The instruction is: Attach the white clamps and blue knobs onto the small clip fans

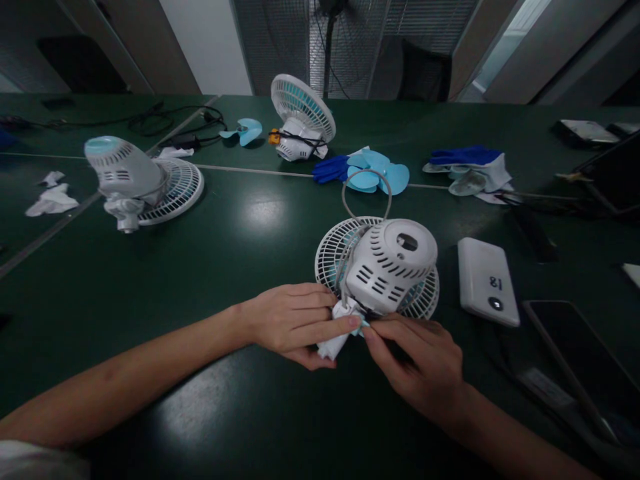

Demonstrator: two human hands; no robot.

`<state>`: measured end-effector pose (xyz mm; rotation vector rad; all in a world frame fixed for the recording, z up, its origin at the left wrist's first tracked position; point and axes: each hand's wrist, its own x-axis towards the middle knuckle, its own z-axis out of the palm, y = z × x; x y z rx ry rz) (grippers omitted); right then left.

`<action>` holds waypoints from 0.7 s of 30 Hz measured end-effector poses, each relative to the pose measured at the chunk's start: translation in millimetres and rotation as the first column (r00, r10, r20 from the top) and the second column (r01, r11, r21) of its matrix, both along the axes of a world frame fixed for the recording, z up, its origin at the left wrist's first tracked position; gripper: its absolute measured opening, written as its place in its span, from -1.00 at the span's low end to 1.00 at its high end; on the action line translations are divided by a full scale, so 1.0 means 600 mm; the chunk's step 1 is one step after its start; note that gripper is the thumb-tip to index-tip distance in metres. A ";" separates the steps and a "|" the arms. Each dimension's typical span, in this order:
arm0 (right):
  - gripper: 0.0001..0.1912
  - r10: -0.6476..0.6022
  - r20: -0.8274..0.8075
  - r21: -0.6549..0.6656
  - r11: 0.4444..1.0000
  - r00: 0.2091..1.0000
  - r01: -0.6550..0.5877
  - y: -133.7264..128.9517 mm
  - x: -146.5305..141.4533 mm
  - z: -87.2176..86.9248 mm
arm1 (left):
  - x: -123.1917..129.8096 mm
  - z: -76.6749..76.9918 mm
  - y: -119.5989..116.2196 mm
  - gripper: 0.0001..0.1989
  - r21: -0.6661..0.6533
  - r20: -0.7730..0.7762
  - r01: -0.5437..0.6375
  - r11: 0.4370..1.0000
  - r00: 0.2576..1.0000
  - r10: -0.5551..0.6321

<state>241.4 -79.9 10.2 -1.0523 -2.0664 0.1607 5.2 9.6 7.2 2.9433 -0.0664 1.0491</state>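
A white fan (387,257) lies grille-down on the dark green table, its vented motor housing facing up and a grey cord looping over it. At its near side is a white bracket (336,341), with my left hand (295,323) closed around it. The left forefinger reaches along the bracket to a small light blue knob (359,327). My right hand (420,357) pinches at that knob with thumb and forefinger, the other fingers curled beside the fan housing. Fingers cover part of the knob and bracket.
A second white fan (127,177) lies at the left, and a third (303,120) stands at the back. Light blue fan blades (377,171) and blue-white gloves (470,170) lie beyond. A white power bank (487,280) and a phone (580,353) are at the right.
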 end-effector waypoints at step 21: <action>-0.77 0.037 0.189 0.163 0.984 0.981 -0.068 0.007 0.027 -0.016 | -0.002 -0.003 0.002 -0.39 -0.022 -0.003 0.014 1.000 1.000 -0.014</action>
